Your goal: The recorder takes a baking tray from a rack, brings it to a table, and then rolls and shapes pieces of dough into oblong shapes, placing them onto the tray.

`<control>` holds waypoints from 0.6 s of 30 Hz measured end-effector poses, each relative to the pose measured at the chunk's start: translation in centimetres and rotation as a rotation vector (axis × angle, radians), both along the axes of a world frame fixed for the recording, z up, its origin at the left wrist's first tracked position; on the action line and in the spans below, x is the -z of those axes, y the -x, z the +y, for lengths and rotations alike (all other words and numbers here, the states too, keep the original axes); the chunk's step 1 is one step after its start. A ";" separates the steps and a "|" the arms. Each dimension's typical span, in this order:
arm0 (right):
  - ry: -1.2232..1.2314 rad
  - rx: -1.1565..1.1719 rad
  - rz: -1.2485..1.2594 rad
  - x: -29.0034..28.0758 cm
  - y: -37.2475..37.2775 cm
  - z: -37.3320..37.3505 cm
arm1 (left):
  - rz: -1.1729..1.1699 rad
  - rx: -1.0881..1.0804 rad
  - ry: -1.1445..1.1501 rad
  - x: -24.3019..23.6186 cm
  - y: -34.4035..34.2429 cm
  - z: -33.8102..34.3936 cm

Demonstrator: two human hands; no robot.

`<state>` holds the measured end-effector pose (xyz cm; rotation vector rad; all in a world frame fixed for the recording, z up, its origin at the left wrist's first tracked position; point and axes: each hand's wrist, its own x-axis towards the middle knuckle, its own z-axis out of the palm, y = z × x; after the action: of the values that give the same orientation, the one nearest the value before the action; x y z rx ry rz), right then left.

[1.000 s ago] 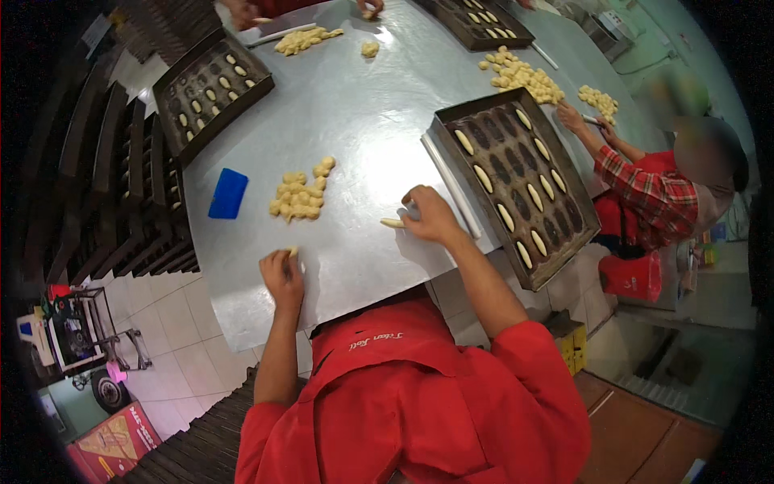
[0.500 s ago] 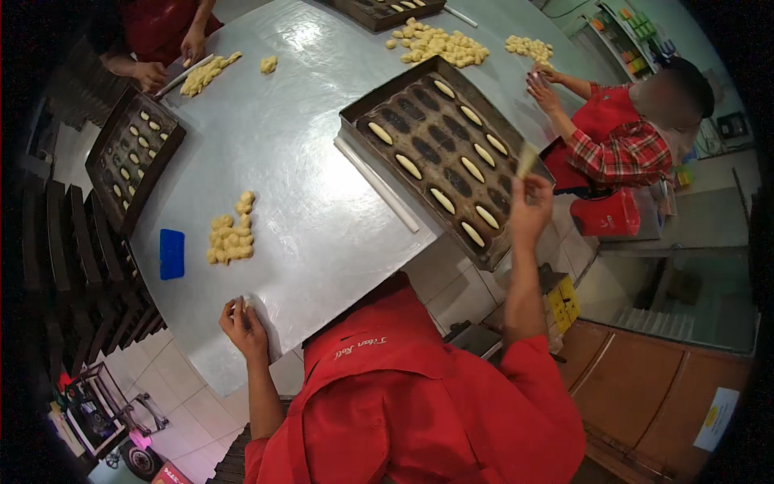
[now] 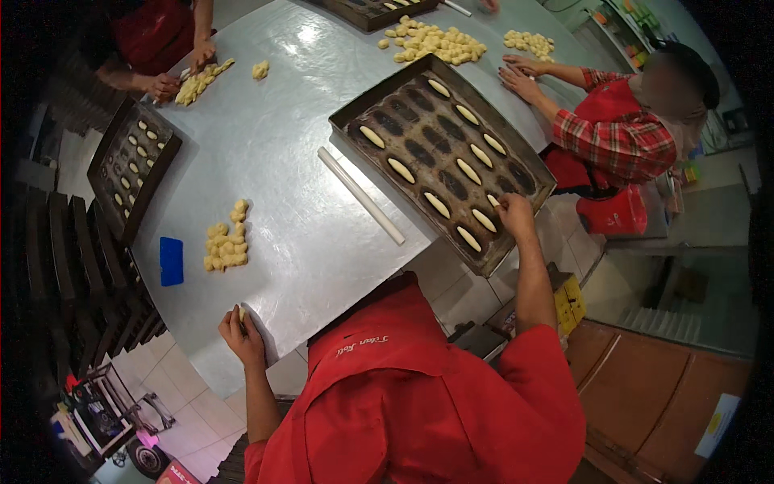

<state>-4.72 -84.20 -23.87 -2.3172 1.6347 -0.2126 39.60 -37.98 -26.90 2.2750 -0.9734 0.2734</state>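
Dough roll [image 3: 493, 199], over the near right part of the dark tray [image 3: 438, 139] | right hand [image 3: 517, 216]: grip pinching the roll's end | left hand [image 3: 244, 339]: grip closed on a small dough piece [image 3: 242, 312] by the surface [image 3: 282, 218] edge | tray: other pale rolls in hollows | white rod [image 3: 360, 196] beside it | dough lumps [image 3: 226, 248], flat blue piece [image 3: 171, 261] farther left

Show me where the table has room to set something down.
The widest bare patch lies between the near dough pile and the white rod, reaching away toward the small dough clump. Crowded: the large tray under the right hand, and the big dough heap beyond.
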 end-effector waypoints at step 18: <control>0.035 -0.401 -0.562 -1.9 -18.0 9.7 | 0.279 0.367 0.169 -3.9 4.1 -11.5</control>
<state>13.25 -74.52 -21.98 -2.2654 0.8895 -0.7239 35.46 -49.47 -23.02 1.8766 -1.1450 -0.1135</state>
